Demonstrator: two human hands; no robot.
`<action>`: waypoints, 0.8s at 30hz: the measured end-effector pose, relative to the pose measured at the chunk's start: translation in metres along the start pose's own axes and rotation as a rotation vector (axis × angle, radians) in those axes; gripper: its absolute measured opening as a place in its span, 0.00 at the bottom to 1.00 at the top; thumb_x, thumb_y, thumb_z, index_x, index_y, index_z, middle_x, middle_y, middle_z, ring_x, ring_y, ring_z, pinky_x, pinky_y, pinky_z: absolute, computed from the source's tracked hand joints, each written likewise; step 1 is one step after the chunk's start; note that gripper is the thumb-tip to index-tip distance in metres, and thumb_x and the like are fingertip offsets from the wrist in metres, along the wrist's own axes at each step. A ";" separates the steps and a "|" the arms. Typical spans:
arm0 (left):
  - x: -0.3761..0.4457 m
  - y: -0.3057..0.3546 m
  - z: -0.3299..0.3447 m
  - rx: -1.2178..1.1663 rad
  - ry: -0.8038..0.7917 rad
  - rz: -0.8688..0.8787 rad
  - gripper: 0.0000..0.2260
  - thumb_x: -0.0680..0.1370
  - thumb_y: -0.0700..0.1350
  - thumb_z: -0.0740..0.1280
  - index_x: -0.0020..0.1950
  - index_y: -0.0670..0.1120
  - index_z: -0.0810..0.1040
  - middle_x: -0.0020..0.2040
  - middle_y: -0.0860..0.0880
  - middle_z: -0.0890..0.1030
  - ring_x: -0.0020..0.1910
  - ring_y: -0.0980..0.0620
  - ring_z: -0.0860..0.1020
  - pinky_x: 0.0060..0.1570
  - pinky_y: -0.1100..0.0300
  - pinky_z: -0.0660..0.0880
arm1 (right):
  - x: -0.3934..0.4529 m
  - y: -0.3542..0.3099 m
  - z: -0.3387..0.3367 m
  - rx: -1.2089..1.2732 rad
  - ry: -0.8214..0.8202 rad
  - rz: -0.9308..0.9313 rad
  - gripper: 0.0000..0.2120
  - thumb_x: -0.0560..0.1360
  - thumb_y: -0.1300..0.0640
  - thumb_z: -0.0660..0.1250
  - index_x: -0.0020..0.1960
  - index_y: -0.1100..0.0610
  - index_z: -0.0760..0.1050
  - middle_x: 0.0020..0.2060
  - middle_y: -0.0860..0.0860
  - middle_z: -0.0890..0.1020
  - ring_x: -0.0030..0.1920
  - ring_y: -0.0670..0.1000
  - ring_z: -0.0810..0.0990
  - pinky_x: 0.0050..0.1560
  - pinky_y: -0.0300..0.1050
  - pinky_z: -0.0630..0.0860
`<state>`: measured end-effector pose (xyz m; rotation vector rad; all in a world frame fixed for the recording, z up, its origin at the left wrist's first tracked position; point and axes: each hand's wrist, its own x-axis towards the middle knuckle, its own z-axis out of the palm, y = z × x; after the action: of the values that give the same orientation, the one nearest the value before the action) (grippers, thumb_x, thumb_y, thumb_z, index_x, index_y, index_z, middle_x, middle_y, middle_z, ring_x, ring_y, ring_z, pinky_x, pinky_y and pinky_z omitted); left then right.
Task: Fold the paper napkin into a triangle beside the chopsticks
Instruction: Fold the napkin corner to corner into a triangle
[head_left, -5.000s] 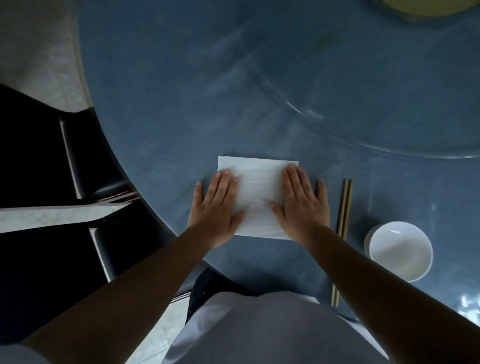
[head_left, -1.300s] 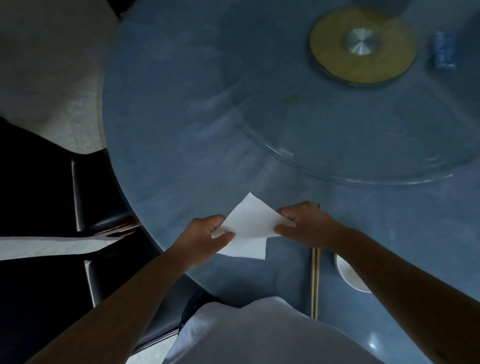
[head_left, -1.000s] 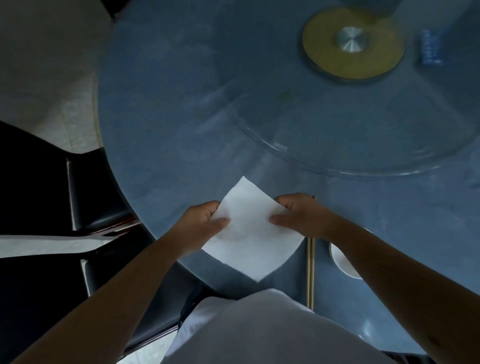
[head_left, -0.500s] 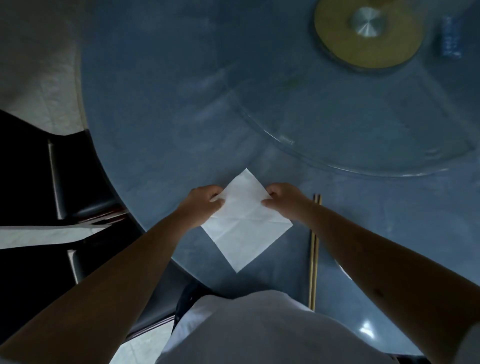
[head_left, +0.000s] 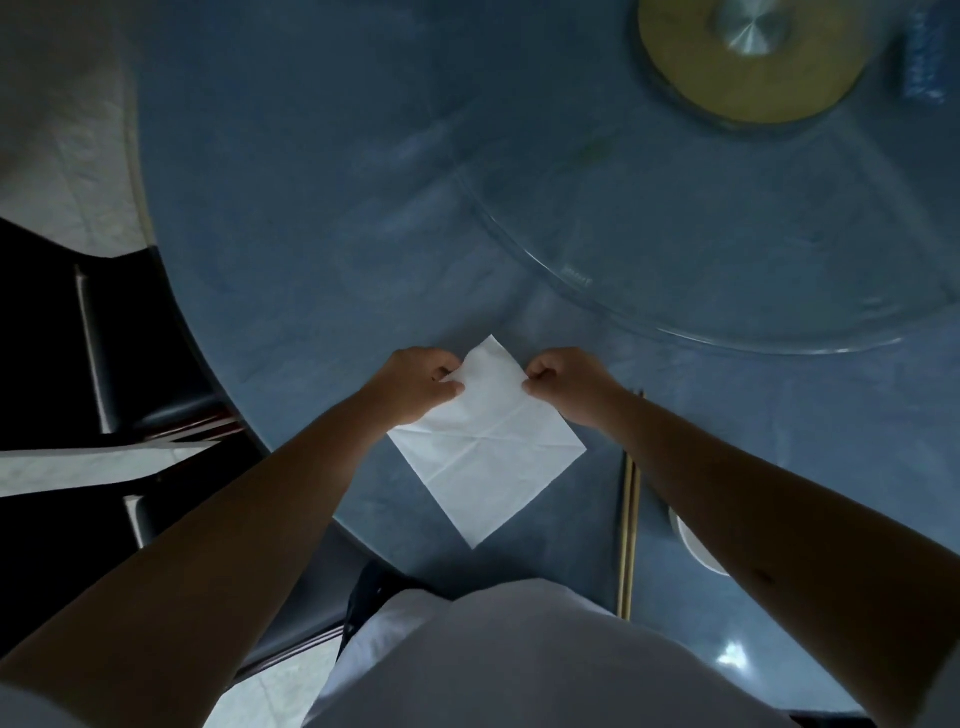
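Note:
A white paper napkin (head_left: 485, 444) lies spread as a diamond on the blue table (head_left: 322, 208), with fold creases crossing its middle. My left hand (head_left: 418, 387) pinches its upper left edge and my right hand (head_left: 569, 382) pinches its upper right edge, both near the far corner. A pair of wooden chopsticks (head_left: 628, 525) lies to the right of the napkin, pointing away from me, partly hidden under my right forearm.
A white bowl (head_left: 693, 545) shows partly behind my right forearm. A glass turntable (head_left: 727, 291) with a yellow hub (head_left: 748, 57) fills the far right. Dark chairs (head_left: 140, 364) stand left of the table's edge.
The napkin was lifted from flat, unfolded from a smaller shape and laid out as a diamond. Both hands shifted from pressing it to pinching its upper edges.

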<state>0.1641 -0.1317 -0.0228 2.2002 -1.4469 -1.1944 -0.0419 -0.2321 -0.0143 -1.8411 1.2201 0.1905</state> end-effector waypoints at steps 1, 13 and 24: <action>-0.002 0.000 -0.001 -0.005 0.003 0.013 0.03 0.72 0.49 0.70 0.43 0.52 0.79 0.34 0.57 0.78 0.35 0.58 0.76 0.32 0.73 0.67 | -0.004 0.000 0.001 0.025 0.013 -0.004 0.07 0.70 0.54 0.70 0.34 0.51 0.76 0.27 0.45 0.76 0.34 0.49 0.76 0.32 0.38 0.67; -0.070 -0.007 0.011 0.160 0.265 0.439 0.03 0.69 0.42 0.70 0.40 0.44 0.81 0.42 0.48 0.82 0.45 0.51 0.77 0.45 0.61 0.72 | -0.074 0.014 0.025 -0.147 0.149 -0.394 0.02 0.69 0.60 0.72 0.41 0.58 0.81 0.47 0.54 0.83 0.51 0.56 0.78 0.52 0.46 0.74; -0.110 -0.014 0.031 0.309 0.295 0.441 0.07 0.67 0.40 0.63 0.41 0.45 0.79 0.43 0.49 0.83 0.46 0.45 0.80 0.47 0.53 0.71 | -0.109 0.026 0.052 -0.417 0.289 -0.383 0.18 0.65 0.54 0.73 0.54 0.53 0.77 0.48 0.52 0.83 0.51 0.58 0.80 0.52 0.51 0.74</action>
<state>0.1315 -0.0242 0.0034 1.9663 -1.9415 -0.5089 -0.1000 -0.1244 0.0000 -2.4977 1.0412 -0.0435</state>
